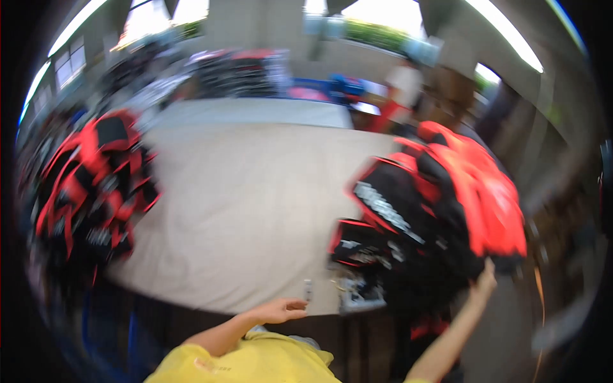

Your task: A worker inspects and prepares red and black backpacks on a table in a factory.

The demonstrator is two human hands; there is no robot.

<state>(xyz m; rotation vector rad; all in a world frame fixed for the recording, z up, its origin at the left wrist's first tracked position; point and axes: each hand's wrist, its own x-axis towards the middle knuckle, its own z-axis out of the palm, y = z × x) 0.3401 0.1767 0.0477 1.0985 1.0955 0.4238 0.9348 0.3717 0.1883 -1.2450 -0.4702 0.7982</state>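
Observation:
My left hand [281, 311] hovers at the near edge of the table, fingers loosely stretched out and nothing seen in them. Just beyond its fingertips lies a small pale object [308, 290], too blurred to name. On the right, a heaped pile of red and black garments [472, 191] with white lettering covers the table's right end and hangs over its edge. My right hand [486, 281] touches the dark lower edge of this pile; motion blur hides whether its fingers grip the cloth. A clear plastic packet [361, 293] sits beside the pile's near corner.
Between two garment piles stretches a beige cloth-covered table [242, 191]. The second red and black pile [102, 185] hangs at its left end. Stacked dark goods [239, 73] stand at the back. A person in a white top [403, 86] is at the far right.

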